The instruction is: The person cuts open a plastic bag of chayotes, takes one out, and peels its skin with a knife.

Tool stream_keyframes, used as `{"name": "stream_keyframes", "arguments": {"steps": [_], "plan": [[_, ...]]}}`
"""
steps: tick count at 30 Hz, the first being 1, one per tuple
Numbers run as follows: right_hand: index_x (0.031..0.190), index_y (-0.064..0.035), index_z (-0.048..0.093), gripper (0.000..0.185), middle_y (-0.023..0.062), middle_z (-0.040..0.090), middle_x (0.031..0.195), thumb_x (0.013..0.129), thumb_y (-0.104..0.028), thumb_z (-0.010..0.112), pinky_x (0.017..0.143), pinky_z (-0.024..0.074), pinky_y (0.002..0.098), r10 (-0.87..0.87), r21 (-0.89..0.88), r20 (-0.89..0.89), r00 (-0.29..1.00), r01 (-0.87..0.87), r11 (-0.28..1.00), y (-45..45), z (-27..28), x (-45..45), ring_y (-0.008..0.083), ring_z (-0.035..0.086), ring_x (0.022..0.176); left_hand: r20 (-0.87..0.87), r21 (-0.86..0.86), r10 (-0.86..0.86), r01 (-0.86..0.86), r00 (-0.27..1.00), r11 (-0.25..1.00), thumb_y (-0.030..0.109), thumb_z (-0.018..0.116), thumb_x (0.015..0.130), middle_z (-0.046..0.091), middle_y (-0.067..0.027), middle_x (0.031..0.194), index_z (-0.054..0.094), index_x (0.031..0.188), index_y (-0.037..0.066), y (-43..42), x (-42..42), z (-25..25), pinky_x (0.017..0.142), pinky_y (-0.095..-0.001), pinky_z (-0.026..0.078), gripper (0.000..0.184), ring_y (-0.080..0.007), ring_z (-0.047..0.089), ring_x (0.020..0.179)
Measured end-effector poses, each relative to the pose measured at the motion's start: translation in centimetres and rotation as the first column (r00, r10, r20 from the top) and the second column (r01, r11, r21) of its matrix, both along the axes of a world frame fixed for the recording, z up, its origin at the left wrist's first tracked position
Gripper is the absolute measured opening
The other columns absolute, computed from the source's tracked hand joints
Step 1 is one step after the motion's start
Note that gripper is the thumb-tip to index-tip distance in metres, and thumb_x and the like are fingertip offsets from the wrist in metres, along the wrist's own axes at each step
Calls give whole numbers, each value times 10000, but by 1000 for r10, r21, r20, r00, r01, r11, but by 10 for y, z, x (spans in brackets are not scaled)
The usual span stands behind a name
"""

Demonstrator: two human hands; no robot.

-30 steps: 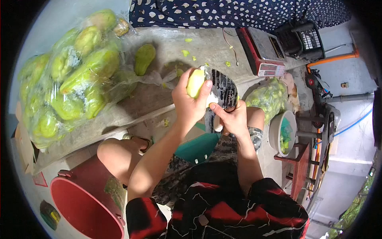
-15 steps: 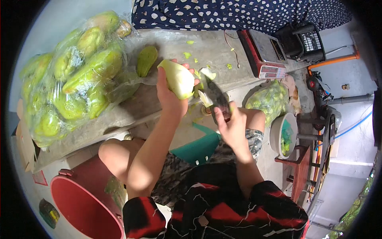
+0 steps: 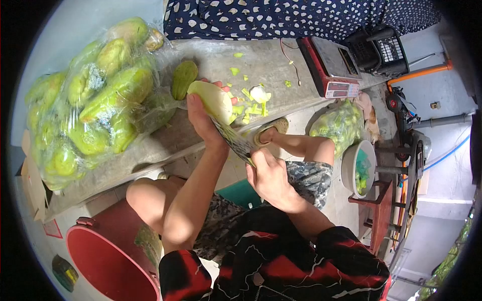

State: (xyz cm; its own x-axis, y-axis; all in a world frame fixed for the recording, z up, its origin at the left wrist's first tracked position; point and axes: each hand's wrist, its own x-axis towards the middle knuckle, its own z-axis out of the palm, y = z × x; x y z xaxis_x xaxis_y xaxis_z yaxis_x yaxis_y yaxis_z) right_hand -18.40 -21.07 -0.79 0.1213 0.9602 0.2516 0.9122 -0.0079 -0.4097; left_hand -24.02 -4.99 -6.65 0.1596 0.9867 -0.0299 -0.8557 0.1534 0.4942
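Note:
My left hand is wrapped round a pale, peeled green fruit, its fingertips showing on the far side. My right hand grips a wide dark knife whose blade reaches up to the lower edge of the fruit. An unpeeled green fruit lies on the concrete ledge behind my left hand. Green scraps and a white cut piece are on the ledge to the right of the held fruit.
A clear bag of green fruits fills the ledge's left side. A red scale and black basket stand at the back right. On the floor are a bag of greens, a pale bucket and a red tub.
The fruit and my left hand have shifted slightly left. My right hand has swung the knife in against the fruit's lower side. A white piece and more scraps now show on the ledge.

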Motion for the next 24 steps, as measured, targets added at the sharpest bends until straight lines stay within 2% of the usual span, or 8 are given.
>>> {"name": "stream_keyframes", "arguments": {"steps": [8, 14, 17, 19, 21, 22, 23, 24], "plan": [[923, -58, 495, 242, 147, 539, 813, 767, -44, 679, 528, 519, 455, -12, 13, -7, 1000, 12, 1000, 2, -1, 1, 375, 619, 627, -66, 1, 23, -23, 998, 1000, 542, 476, 973, 619, -181, 1121, 471, 1286, 49, -4, -1, 7, 772, -467, 594, 584, -312, 645, 989], [933, -61, 492, 217, 152, 539, 803, 797, -47, 660, 529, 509, 472, -56, 37, -41, 998, 57, 998, 16, -7, 1, 388, 616, 606, -66, 44, 8, -5, 998, 999, 524, 458, 987, 623, -182, 1110, 469, 1290, 38, -11, 4, 6, 734, -415, 604, 573, -293, 656, 964], [941, -59, 487, 213, 156, 540, 797, 808, -48, 654, 529, 505, 477, -71, 24, -47, 996, 72, 997, 20, -5, -1, 390, 623, 614, -102, -1, 40, -41, 994, 999, 501, 432, 1003, 631, -178, 1091, 476, 1280, 37, -15, 9, 11, 708, -394, 607, 542, -276, 663, 939], [944, -57, 486, 210, 158, 539, 797, 813, -51, 650, 528, 504, 477, -80, 35, -44, 996, 81, 996, 22, -3, -2, 390, 624, 617, -174, 94, 122, -107, 977, 990, 475, 400, 1021, 637, -172, 1070, 485, 1264, 31, -15, 11, 12, 693, -389, 608, 513, -263, 666, 921], [947, -55, 484, 207, 161, 539, 796, 819, -54, 647, 528, 504, 478, -88, 46, -42, 995, 89, 995, 23, -2, -4, 390, 626, 619, -187, 115, 146, -126, 971, 985, 463, 388, 1028, 638, -170, 1066, 486, 1260, 28, -17, 12, 17, 685, -385, 608, 503, -262, 667, 920], [942, -35, 477, 229, 180, 558, 802, 803, -14, 658, 538, 495, 474, -88, 36, -51, 995, 90, 995, 23, -1, -5, 409, 614, 642, -199, 137, 170, -144, 965, 980, 451, 376, 1034, 638, -169, 1062, 486, 1256, 24, -17, 12, 20, 676, -380, 608, 493, -260, 668, 919], [936, -14, 470, 252, 199, 576, 807, 787, 26, 669, 548, 486, 470, -91, 27, -58, 994, 93, 995, 23, -1, -5, 427, 601, 664, -199, 138, 167, -141, 966, 980, 451, 376, 1034, 638, -169, 1062, 486, 1256, 24, -18, 12, 19, 676, -380, 608, 493, -260, 668, 919], [936, -14, 470, 252, 199, 576, 807, 787, 26, 669, 548, 486, 470, -93, 27, -57, 994, 95, 995, 25, -2, -4, 427, 601, 664, -115, 70, 66, -58, 991, 996, 460, 380, 1037, 635, -152, 1046, 484, 1229, 18, -19, 11, 18, 672, -343, 594, 494, -218, 658, 891]]}}
